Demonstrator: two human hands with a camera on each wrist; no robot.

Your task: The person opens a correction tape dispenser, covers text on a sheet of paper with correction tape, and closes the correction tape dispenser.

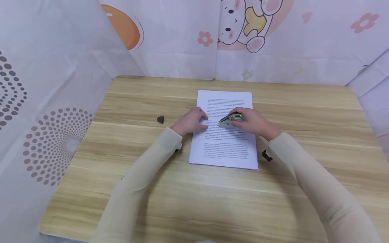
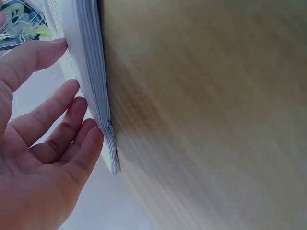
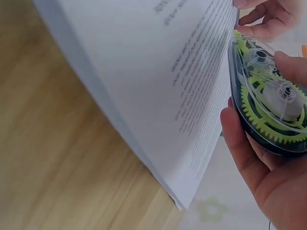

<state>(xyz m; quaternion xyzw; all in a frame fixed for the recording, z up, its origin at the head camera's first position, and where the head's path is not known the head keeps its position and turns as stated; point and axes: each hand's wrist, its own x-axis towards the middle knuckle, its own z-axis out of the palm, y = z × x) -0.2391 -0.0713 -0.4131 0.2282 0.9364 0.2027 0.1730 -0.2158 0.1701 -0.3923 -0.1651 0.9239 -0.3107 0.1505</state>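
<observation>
A stack of printed paper [image 1: 225, 152] lies on the wooden table, its many sheet edges showing in the left wrist view. My right hand [image 1: 253, 120] grips a correction tape dispenser [image 3: 273, 96] with a clear case and green gears inside. In the head view the dispenser's tip points left and down, right at the printed lines. My left hand [image 1: 191, 120] rests at the left edge of the stack, its fingertips [image 2: 72, 86] on the paper and its fingers relaxed.
A small dark cap-like piece [image 1: 160, 119] lies on the table [image 1: 127, 152] left of the paper. Another black piece [image 1: 267, 155] sits beside the right sleeve. Behind the table hangs a white printed curtain [image 1: 176, 37].
</observation>
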